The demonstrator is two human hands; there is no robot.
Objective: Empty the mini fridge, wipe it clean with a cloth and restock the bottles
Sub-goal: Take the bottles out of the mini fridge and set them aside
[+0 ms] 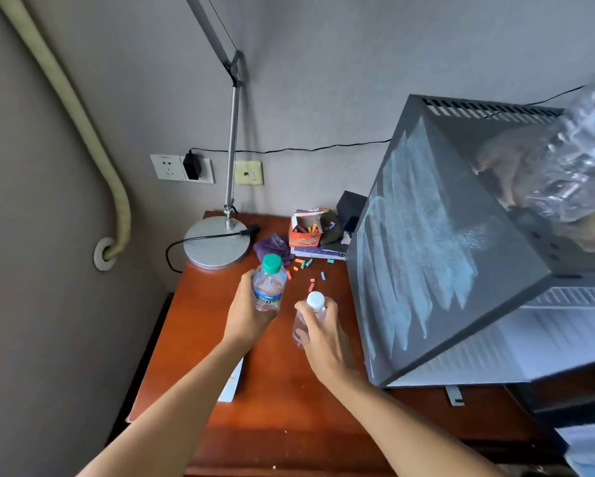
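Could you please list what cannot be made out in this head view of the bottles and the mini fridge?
- Mini fridge interior: hidden; only its top and side show, and the right edge cuts it off.
- White-capped bottle: its body is mostly covered by the right hand.
- Green-capped bottle in the left hand: label print too small to read.
- Plastic bag on the fridge: contents blurred and cut off.

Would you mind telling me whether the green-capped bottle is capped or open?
Capped: the green-capped bottle, gripped by the left hand, has its green cap seated on its neck.
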